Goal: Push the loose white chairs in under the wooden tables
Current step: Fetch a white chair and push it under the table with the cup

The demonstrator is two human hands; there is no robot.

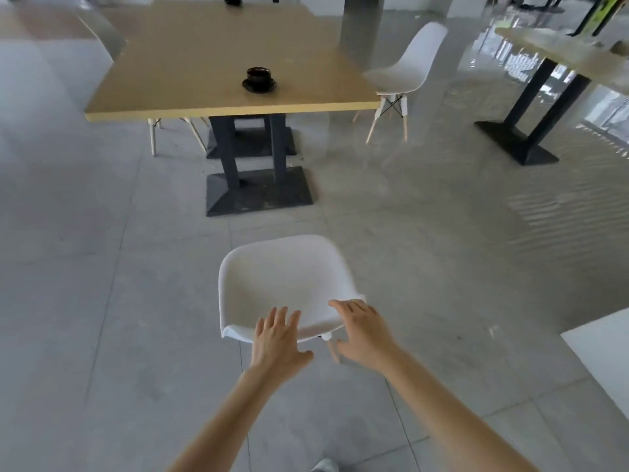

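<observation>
A loose white chair (282, 281) stands on the grey floor right in front of me, its seat facing the wooden table (211, 63) and well short of it. My left hand (277, 338) lies over the top edge of the chair's backrest with fingers spread. My right hand (362, 330) is at the right end of the same edge, fingers spread, touching or just above it. A second white chair (408, 68) stands at the table's right side, turned away. Legs of another chair (153, 134) show beneath the table's left part.
A black cup on a saucer (259, 80) sits on the table near its front edge. The table rests on two black pedestal bases (258, 192). Another table with a black base (517, 141) stands at the right. A white surface (602, 356) juts in at lower right.
</observation>
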